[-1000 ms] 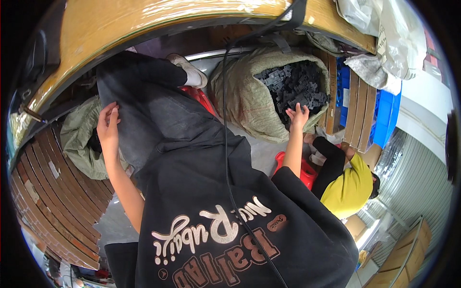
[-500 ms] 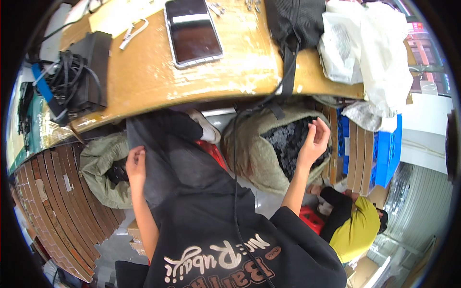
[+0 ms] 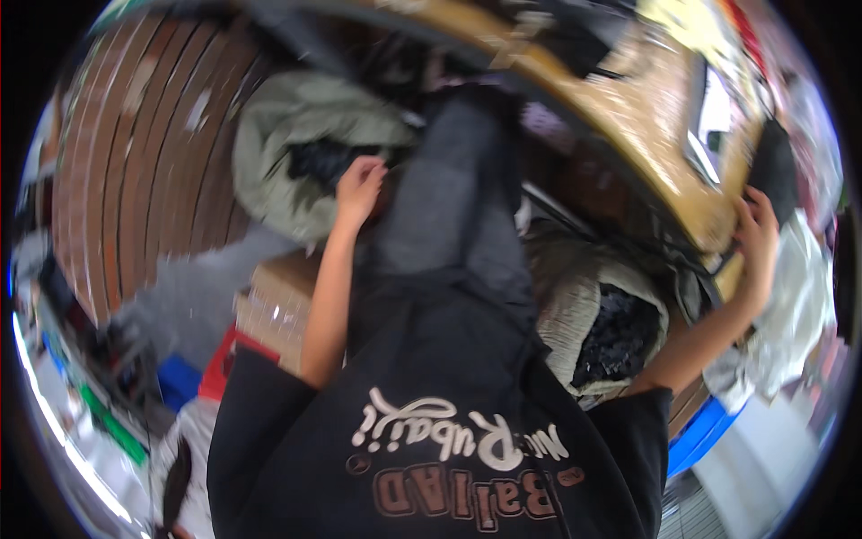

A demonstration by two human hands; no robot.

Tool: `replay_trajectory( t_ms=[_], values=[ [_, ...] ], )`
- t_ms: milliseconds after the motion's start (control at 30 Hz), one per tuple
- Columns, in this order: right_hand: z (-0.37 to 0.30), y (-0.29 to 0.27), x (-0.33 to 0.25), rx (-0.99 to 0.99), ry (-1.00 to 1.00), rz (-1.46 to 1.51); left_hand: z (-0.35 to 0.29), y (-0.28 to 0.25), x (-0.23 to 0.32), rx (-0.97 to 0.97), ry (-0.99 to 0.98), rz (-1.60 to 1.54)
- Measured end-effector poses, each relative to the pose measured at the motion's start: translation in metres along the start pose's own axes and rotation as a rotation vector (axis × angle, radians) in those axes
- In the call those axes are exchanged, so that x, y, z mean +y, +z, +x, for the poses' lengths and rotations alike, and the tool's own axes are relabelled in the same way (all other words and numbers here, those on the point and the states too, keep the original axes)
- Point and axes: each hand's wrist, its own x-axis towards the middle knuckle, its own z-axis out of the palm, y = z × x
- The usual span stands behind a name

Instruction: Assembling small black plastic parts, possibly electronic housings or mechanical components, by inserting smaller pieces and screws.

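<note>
Left hand (image 3: 361, 190) by left sack (image 3: 265, 171), fingers loosely curled, can't tell if holding anything. Right hand (image 3: 759, 247) at right end of table (image 3: 642, 121), fingers half open, contact unclear.

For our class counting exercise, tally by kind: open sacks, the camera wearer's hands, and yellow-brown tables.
Left sack and right sack: 2
Left hand and right hand: 2
Yellow-brown table: 1
Total: 5
</note>
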Motion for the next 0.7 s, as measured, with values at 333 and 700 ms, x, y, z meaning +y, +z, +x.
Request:
replay_trajectory(
  t_ms=[333,700],
  values=[
    [0.14,0.036,0.025,0.069,-0.476,-0.354,0.079,-0.113,-0.126,0.26,-0.014,0.732],
    [0.169,0.034,0.039,-0.03,-0.328,-0.445,0.168,-0.1,-0.185,0.472,-0.757,-0.059]
  ],
)
